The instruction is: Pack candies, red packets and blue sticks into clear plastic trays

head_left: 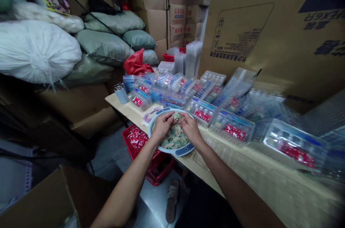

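left hand (163, 125) and right hand (188, 125) side by side | fingertips bunched; can't tell if clamped on anything | green pieces (174, 141) beneath both, inside basin (150, 131) | neither nearer

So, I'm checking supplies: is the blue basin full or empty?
Not empty: the basin holds many green-and-tan pieces. Whether completely full, I cannot tell; the left hand and right hand hide part.
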